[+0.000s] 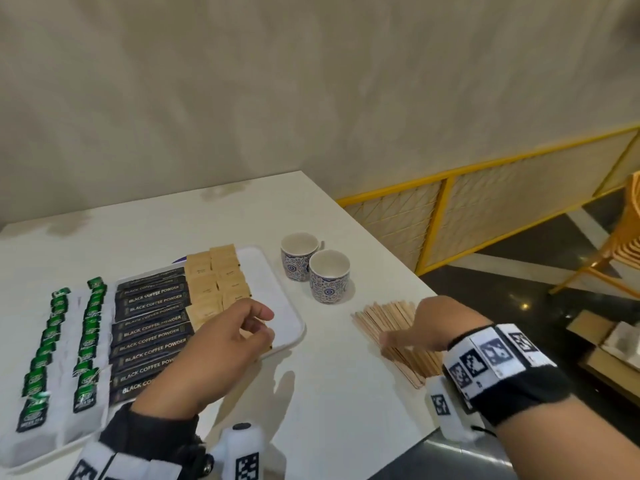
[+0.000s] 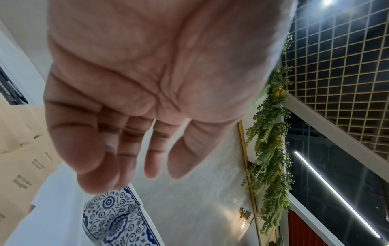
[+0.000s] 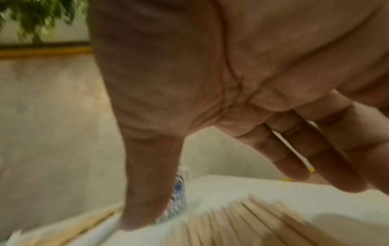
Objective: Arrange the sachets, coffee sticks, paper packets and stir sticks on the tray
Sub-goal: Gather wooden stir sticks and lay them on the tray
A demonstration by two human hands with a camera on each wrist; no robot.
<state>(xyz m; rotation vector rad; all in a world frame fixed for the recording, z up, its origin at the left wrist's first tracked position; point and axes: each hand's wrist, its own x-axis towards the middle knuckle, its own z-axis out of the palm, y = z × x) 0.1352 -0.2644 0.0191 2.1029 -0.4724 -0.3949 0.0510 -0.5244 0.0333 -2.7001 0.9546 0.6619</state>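
A white tray (image 1: 280, 303) holds two columns of green sachets (image 1: 90, 320), a column of black coffee sticks (image 1: 152, 327) and brown sugar packets (image 1: 214, 282). My left hand (image 1: 266, 325) hovers over the tray's right part beside the packets, fingers loosely bent. In the left wrist view this hand (image 2: 126, 158) is relaxed and holds nothing, with the packets (image 2: 19, 149) to its left. A pile of wooden stir sticks (image 1: 391, 317) lies on the table right of the tray. My right hand (image 1: 408, 323) is spread just above them, thumb (image 3: 147, 183) pointing down, over the blurred sticks (image 3: 252, 224).
Two blue-patterned cups (image 1: 299, 256) (image 1: 329, 275) stand behind the tray's right end, between tray and sticks. The table's right edge (image 1: 398, 258) runs close past the stick pile. A yellow-framed railing (image 1: 446, 216) and a wooden chair (image 1: 620, 244) stand beyond it.
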